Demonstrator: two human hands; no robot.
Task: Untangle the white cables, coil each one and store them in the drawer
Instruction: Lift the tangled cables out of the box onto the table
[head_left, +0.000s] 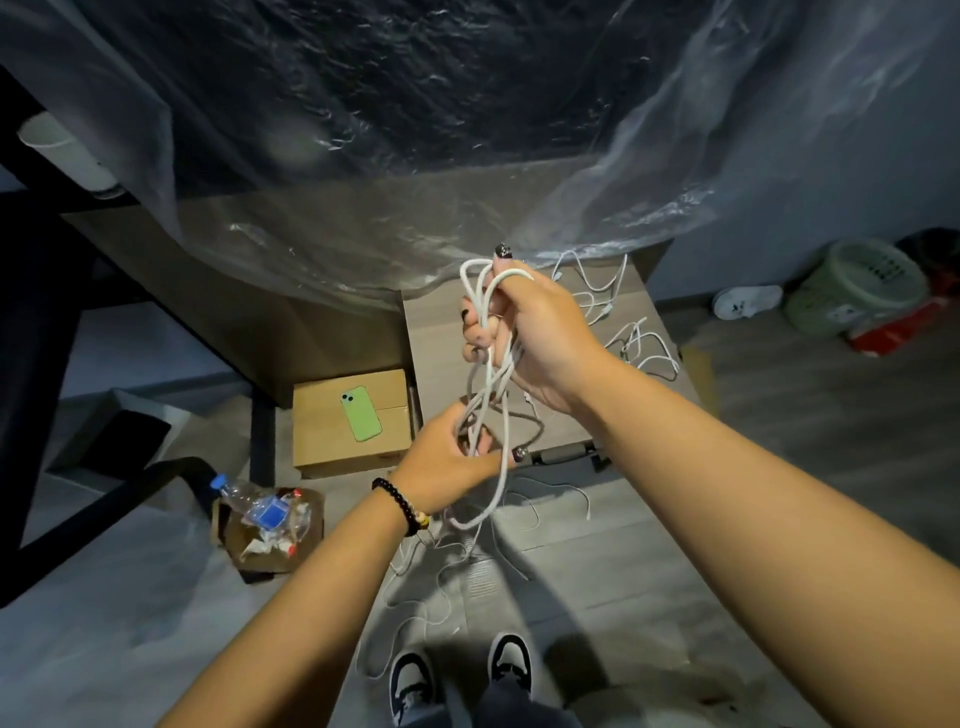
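Note:
My right hand (540, 338) is raised in the middle of the view, fingers curled round the top loops of a thick white cable (491, 374). Below it my left hand (447, 457) grips the same cable's lower strands, and one loop hangs under that hand toward the floor. More white cables (634, 332) lie loose on top of the low wooden drawer cabinet (441, 332) behind my hands. Thin white cables (447, 582) trail over the floor near my shoes. Whether the drawer is open stays hidden behind my arms.
A cardboard box (322, 415) with a green phone (360, 414) on it stands left of the cabinet. A box of trash with a plastic bottle (260, 506) sits on the floor. Clear plastic sheeting (363, 218) drapes over the desk. A green basket (852, 286) stands at right.

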